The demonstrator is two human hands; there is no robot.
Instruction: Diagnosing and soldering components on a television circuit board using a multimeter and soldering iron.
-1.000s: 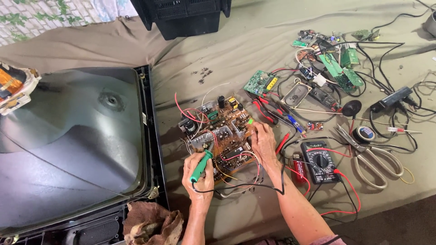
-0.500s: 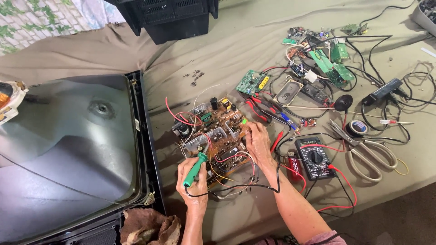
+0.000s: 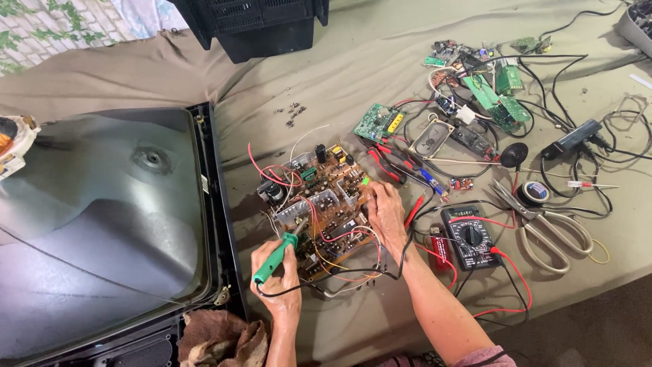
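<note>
Fingers of the left hand [image 3: 277, 275] were curled tight around the green handle of a soldering iron [image 3: 274, 259], which slanted up and to the right so that its metal tip met the lower left part of a brown circuit board [image 3: 324, 207]. The iron's black cord [image 3: 339, 272] looped away from the handle's lower end, across the near edge of the board and up past the right wrist. The right hand [image 3: 385, 212] lay palm down on the board's right edge, its fingers pressed together and pointing up toward a small green part at the board's upper right corner; whether they pinched anything could not be told. The board lay flat on an olive cloth [image 3: 353, 61], tilted a little, with red and white wires arching over it, between the two hands.

Just right of the right forearm sat a black multimeter [image 3: 470, 235] with red and black leads, and beyond it a pair of large scissors [image 3: 543, 224]. Red-handled pliers [image 3: 387, 166] lay just above the right hand. Smaller green circuit boards [image 3: 499, 95] and cables were scattered at the upper right. A television screen [image 3: 95, 224] in its black frame lay face up at the left, well apart from the board, with a brown rag [image 3: 221, 340] by its near corner.
</note>
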